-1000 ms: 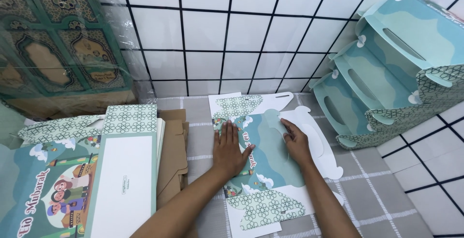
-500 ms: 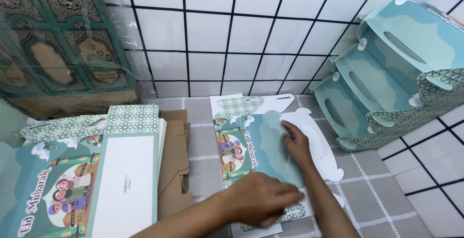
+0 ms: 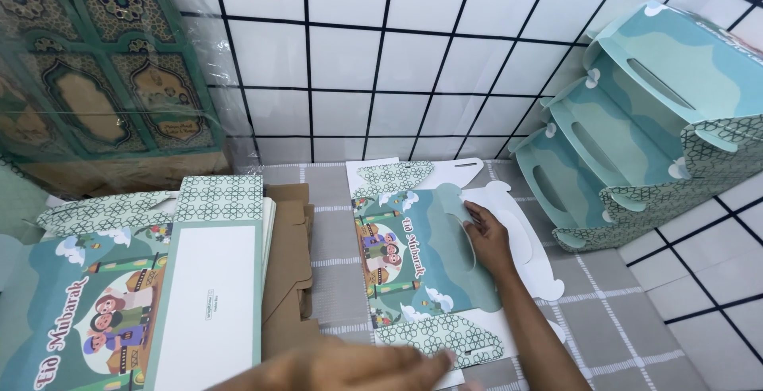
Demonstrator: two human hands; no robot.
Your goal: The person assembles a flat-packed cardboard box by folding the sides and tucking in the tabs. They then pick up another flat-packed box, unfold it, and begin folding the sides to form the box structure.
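Head view, looking down. Right hand (image 3: 486, 238) lay palm-down on the right edge of a flat printed carton blank (image 3: 425, 268), fingers (image 3: 470, 214) stretched together and pressed flat beside the slot-shaped handle cutout; grip spread flat, pinching nothing. Left hand (image 3: 358, 365) blurred at the bottom edge of the frame, fingers extended toward the near patterned flap of the same blank, just at its lower corner; could not tell whether touching or closing on it. Carton blank lay open and flat in the middle of the grey checked tabletop (image 3: 604, 319), teal with a cartoon picture on its left half, green lattice-patterned flaps at its far and near ends, a white scalloped flap (image 3: 520, 240) sticking out to the right under the right forearm.

To the left, a stack of similar flat blanks (image 3: 135, 296), printed side up, with a long white panel and lattice flaps. Between that stack and the opened blank, brown cardboard pieces (image 3: 288, 264) lying flat. At far left against the wall, a bundle of dark green ornamented boxes wrapped in clear plastic (image 3: 103, 73). At right, assembled teal boxes (image 3: 636, 129) with handle slots, leaning stacked against the white tiled wall (image 3: 381, 49).
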